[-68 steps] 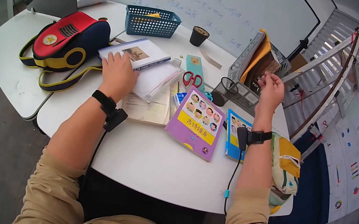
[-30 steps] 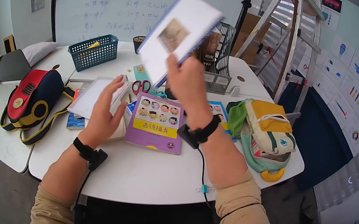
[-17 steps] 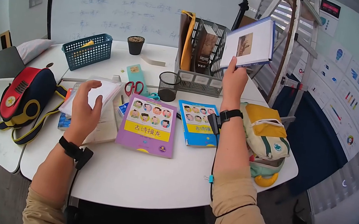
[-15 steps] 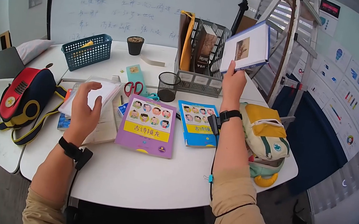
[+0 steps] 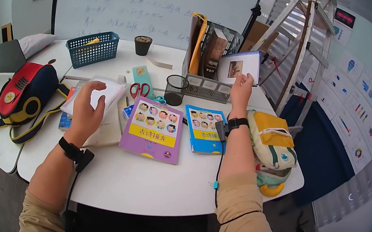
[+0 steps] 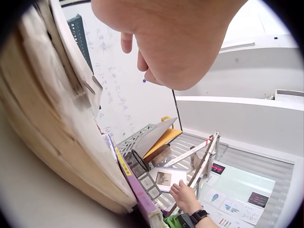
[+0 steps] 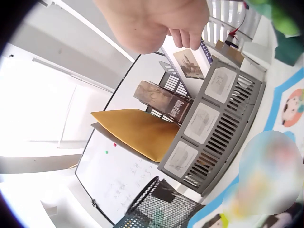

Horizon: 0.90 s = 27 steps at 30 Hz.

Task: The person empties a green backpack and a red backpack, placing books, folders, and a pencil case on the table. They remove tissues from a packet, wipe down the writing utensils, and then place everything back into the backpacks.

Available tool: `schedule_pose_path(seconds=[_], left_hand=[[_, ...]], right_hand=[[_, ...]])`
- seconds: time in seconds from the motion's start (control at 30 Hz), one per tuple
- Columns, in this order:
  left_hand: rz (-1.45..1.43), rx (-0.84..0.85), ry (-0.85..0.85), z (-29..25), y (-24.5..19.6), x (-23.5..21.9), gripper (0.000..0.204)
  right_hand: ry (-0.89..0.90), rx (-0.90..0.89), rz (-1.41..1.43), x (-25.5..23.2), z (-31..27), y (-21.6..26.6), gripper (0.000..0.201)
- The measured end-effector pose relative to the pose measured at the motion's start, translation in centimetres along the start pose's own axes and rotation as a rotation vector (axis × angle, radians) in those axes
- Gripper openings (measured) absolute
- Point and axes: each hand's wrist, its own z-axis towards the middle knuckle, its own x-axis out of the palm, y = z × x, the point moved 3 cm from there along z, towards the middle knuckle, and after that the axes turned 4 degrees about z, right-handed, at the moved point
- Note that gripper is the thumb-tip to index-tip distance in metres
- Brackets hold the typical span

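Note:
A white book (image 5: 236, 66) with a small picture on its cover leans tilted in the right part of the grey file rack (image 5: 207, 87). My right hand (image 5: 240, 94) is at its lower right edge, fingers loosely bent and touching it. In the right wrist view, the fingertips (image 7: 185, 39) show in front of the book's spine side, not wrapped round it. My left hand (image 5: 86, 110) holds nothing, thumb and fingers apart. It hovers by a white stack of papers (image 5: 110, 91) on an open book (image 5: 107, 130).
In the rack also stand a yellow envelope (image 5: 198, 47) and a brown book (image 5: 214, 54). Before it are a mesh pen cup (image 5: 175, 92), a purple book (image 5: 152, 132) and a blue book (image 5: 204, 131). Backpacks flank the table: one red (image 5: 28, 89), one yellow-and-cream (image 5: 271, 140).
The white book went from the left pile to my right hand, then over to the rack, where it has come down into the right part. My left hand has stayed over the papers.

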Motion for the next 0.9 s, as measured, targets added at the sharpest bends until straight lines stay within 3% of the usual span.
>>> schedule_pose_path(seconds=[0.1,0.23,0.33,0.43,0.53,0.73,0.83,0.9], left_hand=[[0.014,-0.004,0.002,0.0,0.4,0.0,0.035],[0.007,-0.01,0.001,-0.1,0.5,0.0,0.034],[0.011,-0.01,0.005,-0.1,0.5,0.1,0.034],[-0.002,-0.035,0.014,-0.2,0.7,0.2,0.035],[-0.001,-0.033,0.012,-0.1,0.7,0.3,0.035],[0.015,-0.018,0.015,-0.2,0.8,0.1,0.035],[0.008,-0.023,0.018,-0.3,1.0,0.2,0.035],[0.008,-0.034,0.024,-0.2,1.0,0.2,0.036]], right_hand=[[-0.061,0.068,-0.077,-0.1,-0.1,0.3,0.061],[-0.147,0.183,-0.214,0.3,0.1,-3.4,0.065],[-0.094,0.425,0.032,1.7,0.8,-7.1,0.06],[0.116,0.36,0.485,1.2,0.0,-2.4,0.058],[0.276,0.357,0.373,1.1,0.4,-2.5,0.058],[0.308,0.179,0.417,1.8,-0.5,-1.4,0.065],[0.166,0.258,0.212,2.3,-0.8,-1.4,0.076],[0.192,0.251,0.191,2.1,-0.8,-1.5,0.082]])
